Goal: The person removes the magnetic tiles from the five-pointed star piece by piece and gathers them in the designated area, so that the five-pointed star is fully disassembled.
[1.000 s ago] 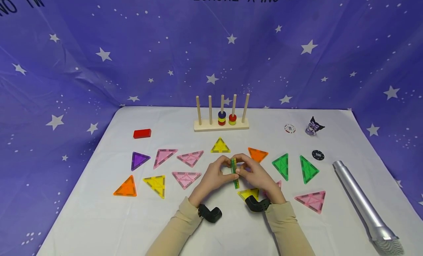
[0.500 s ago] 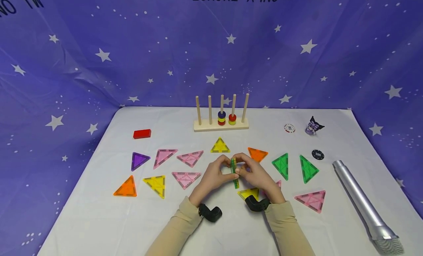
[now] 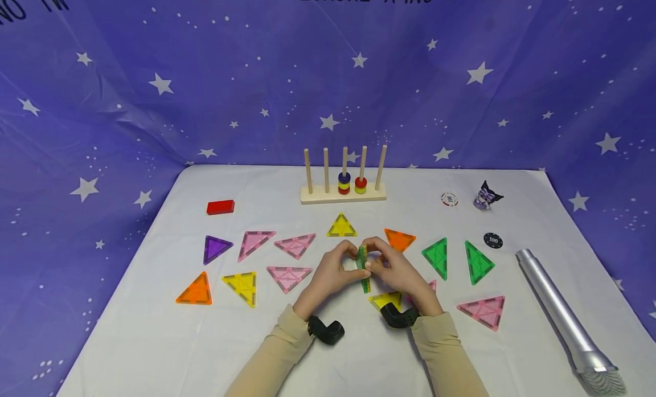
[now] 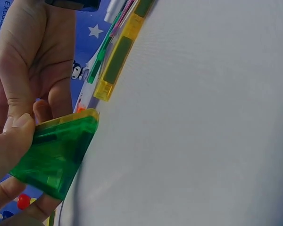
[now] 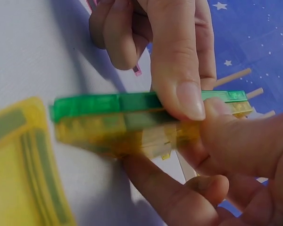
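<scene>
In the head view, my left hand (image 3: 330,273) and right hand (image 3: 398,273) meet over the middle of the table, pinching a pair of triangular magnetic tiles. The pair stands on edge: a green tile (image 4: 61,153) faces left and a yellow tile (image 5: 92,134) lies flat against its other side. From the right wrist view, my left thumb presses the green edge while a right fingertip supports the yellow face. Both thumbs come together near the seam. Another yellow tile (image 3: 386,300) lies on the table under my right wrist, with a pink tile (image 3: 433,285) partly hidden beside it.
Pink tiles (image 3: 288,278), orange, purple, yellow and green tiles (image 3: 479,263) lie spread at both sides. Behind stands a wooden peg rack (image 3: 343,195) with rings. A red block (image 3: 220,207), poker chips (image 3: 493,240), a figurine (image 3: 487,196) and a silver microphone-shaped object (image 3: 564,317) surround them.
The paired tiles have turned slightly, so a little more of the green face shows. Both hands stay nearly where they were.
</scene>
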Tool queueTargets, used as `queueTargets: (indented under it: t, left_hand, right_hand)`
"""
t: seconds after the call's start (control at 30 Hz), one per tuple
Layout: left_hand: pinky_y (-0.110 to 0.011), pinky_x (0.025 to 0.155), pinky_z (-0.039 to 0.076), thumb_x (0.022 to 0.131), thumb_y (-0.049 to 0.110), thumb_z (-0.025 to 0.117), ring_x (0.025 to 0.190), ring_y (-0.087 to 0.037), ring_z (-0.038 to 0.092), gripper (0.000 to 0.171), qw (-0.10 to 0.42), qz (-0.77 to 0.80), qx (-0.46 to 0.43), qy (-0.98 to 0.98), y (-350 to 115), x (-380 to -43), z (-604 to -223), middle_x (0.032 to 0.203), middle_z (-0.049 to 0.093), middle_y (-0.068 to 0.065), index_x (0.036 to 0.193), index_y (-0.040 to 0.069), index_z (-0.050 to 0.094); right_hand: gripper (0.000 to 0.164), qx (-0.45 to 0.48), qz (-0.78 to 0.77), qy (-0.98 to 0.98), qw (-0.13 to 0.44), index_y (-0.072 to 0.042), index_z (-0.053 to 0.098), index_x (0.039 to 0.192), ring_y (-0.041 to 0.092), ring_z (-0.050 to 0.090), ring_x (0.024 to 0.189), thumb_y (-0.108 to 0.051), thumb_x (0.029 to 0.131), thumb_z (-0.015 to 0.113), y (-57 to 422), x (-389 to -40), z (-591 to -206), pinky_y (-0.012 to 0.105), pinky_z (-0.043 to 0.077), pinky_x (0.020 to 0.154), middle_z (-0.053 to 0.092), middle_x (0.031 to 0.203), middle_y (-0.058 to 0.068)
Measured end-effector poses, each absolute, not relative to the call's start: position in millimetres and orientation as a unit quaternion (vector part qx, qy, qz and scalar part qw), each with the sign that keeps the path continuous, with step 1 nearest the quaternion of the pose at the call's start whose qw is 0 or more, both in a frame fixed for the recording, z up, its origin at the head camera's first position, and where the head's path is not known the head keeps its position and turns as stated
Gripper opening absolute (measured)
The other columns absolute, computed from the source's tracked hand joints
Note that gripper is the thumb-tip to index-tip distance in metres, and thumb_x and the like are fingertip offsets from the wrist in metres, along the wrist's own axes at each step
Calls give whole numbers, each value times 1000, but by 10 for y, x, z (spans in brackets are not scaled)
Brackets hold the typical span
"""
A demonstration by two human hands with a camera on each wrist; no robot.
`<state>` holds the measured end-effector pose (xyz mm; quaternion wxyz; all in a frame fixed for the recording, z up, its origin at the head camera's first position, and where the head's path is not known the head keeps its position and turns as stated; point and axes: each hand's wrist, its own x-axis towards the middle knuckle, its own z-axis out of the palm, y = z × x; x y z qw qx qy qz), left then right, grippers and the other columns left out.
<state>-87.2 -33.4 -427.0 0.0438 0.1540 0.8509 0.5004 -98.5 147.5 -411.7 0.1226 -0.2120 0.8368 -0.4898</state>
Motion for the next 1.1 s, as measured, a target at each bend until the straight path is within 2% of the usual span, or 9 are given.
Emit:
queueTargets:
  t: [0.13,0.23,0.4,0.57,0.73,0.87,1.0,1.1]
  left_hand:
    - [-30,72,41,72,30,77,83,-20,54,39,40,492,155,856,-343,-879,-4263,91,59,0,97,12,53]
    - [-27,66,40,72,33,76,78,-19,53,40,38,479,148,864,-353,-876,-4257,88,58,1,98,14,53]
    - [-25,57,37,71,41,75,70,-17,48,44,43,444,124,886,-358,-833,-4239,83,53,1,98,16,53]
    - [-25,56,34,70,44,75,68,-14,44,45,39,415,120,901,-350,-806,-4201,81,49,1,99,16,55]
    - [-24,53,33,70,40,76,65,-12,42,42,36,408,118,904,-369,-812,-4183,79,50,1,94,16,52]
    - [-23,47,30,73,33,76,52,-10,36,41,37,450,135,882,-431,-831,-4201,73,53,0,95,15,47]
    - [-21,41,28,78,21,73,40,-7,27,38,77,541,168,821,-518,-859,-4255,70,56,-1,104,16,47]
    - [-20,41,30,81,14,69,38,-7,26,34,113,597,169,776,-568,-861,-4255,73,56,-4,109,13,49]
  right_hand:
    - [32,-215,-477,845,111,-18,49,115,20,45,71,-9,87,61,1479,-984,-4105,31,36,60,54,113,7]
    - [31,-217,-477,845,106,-17,49,114,19,43,69,-9,87,61,1481,-987,-4105,31,35,60,54,110,8]
    - [29,-217,-462,855,95,-16,49,111,17,40,64,-14,85,64,1495,-984,-4130,29,35,58,51,96,4]
    - [26,-212,-459,857,97,-17,49,109,18,40,67,-18,86,63,1512,-982,-4138,30,34,59,43,82,3]
    - [26,-195,-459,859,118,-20,48,109,18,42,65,-25,87,60,1547,-998,-4124,29,34,56,42,75,2]
    - [28,-194,-467,854,119,-20,47,111,17,41,57,-25,87,61,1577,-1025,-4137,26,33,51,45,71,2]
    - [34,-217,-497,832,115,-15,45,117,17,42,55,-18,87,61,1595,-1045,-4154,25,34,52,50,70,2]
    - [36,-230,-519,814,124,-8,43,120,19,46,58,-10,88,59,1582,-1020,-4066,25,37,54,54,74,6]
